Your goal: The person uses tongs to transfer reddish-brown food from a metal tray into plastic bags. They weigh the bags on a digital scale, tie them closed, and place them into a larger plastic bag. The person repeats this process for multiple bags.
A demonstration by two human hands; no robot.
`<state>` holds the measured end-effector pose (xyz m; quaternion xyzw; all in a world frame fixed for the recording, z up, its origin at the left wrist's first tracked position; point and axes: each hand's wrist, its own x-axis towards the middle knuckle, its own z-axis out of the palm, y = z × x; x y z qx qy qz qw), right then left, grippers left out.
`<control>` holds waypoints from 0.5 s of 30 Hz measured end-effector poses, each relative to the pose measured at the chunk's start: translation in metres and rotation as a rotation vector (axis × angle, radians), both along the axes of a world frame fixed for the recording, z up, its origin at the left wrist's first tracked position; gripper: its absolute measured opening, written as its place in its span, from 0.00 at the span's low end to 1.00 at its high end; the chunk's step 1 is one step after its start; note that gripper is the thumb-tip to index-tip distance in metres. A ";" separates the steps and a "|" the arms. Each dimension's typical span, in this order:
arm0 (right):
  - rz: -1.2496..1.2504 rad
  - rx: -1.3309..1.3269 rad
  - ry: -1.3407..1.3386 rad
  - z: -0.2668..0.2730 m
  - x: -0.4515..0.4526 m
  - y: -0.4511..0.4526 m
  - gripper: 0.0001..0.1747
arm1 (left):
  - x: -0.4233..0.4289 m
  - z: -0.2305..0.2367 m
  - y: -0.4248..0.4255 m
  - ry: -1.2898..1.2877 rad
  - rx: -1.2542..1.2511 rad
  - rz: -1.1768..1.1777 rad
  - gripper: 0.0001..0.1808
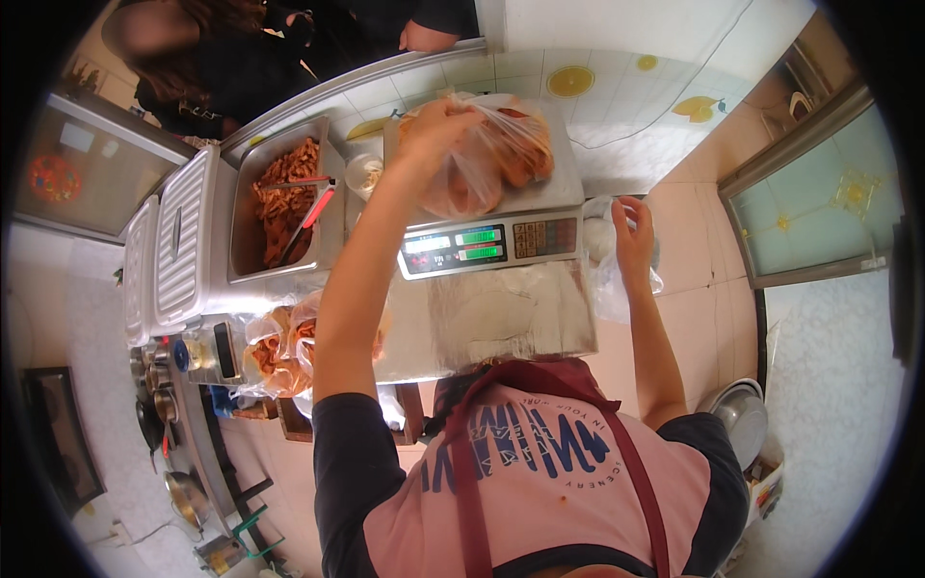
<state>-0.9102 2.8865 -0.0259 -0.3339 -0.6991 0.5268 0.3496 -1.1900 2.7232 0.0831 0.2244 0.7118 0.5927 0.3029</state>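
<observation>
My left hand (442, 128) grips the gathered top of a clear plastic bag (462, 191). The bag, with golden-brown food inside, sits over the steel pan (564, 173) of an electronic scale (498, 246); whether it bears fully on the pan I cannot tell. Green digits glow on the scale's display. Another bagged brown food (531, 159) shows at the pan's right side, partly behind the film. My right hand (634, 235) is beside the table's right edge, fingers bent, over a bunch of clear plastic bags (607, 267). Whether its fingertips hold the film is not clear.
Left of the scale, a steel tray (246, 209) holds fried strips (285, 180) and red-handled tongs (314, 209). A small tub (363, 175) stands between. Several bagged foods (282, 347) and a phone (225, 350) lie nearer me. Beyond the counter ledge are people (238, 65).
</observation>
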 end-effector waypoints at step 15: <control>0.433 -0.536 0.126 -0.003 -0.179 0.017 0.33 | -0.002 -0.003 -0.022 0.152 -0.010 0.094 0.29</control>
